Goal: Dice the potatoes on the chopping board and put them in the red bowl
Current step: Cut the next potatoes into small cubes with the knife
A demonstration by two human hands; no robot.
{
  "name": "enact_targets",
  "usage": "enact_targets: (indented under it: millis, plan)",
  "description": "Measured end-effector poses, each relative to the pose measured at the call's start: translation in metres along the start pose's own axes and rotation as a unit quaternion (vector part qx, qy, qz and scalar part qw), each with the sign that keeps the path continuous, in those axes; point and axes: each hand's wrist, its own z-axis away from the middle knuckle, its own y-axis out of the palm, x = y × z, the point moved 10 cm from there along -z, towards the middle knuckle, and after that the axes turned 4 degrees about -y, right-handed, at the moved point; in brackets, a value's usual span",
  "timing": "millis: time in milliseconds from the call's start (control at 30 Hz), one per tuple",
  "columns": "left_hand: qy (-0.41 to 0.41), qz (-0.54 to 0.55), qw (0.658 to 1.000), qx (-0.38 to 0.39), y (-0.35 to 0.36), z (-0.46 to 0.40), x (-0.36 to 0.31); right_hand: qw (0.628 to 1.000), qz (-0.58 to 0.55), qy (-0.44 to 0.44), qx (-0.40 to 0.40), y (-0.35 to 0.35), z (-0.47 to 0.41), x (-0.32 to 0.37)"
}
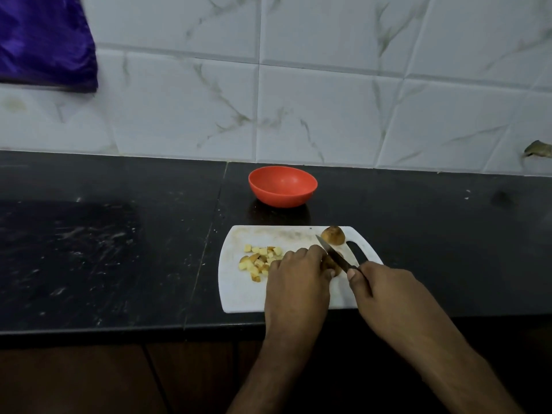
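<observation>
Knife point(333, 254) cuts potato point(332, 265) near board's point(239, 294) right edge.

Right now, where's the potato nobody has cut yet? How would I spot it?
Find the white chopping board on the black counter, in front of the red bowl. At its far right corner, by the handle slot, sits the uncut potato. It is brown and rounded, unlike the yellow diced pieces on the left.

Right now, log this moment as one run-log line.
phase: dicing | left hand: holds potato piece | right hand: grips knife | diced pieces: on chopping board | red bowl: empty
</observation>
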Motion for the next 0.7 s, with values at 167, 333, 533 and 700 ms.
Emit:
enact_targets:
  millis: [167,333,533,700]
  plan:
    - [-0.001,-0.006,1.0,0.003,0.0,0.0,0.0,1.0,0.0,0.001,0.012,0.002,-0.001,-0.003]
    - [0.007,-0.028,1.0,0.012,0.0,0.001,-0.005,1.0,0.005,0.009,0.016,0.012,-0.001,-0.006]
    - [0.006,-0.048,0.998,0.028,0.003,0.002,-0.007,0.998,0.054,0.008,0.03,0.009,-0.001,-0.006]
    - [0.009,-0.059,0.998,0.027,0.006,0.003,-0.007,0.997,0.07,-0.003,0.028,0.004,0.005,-0.002]
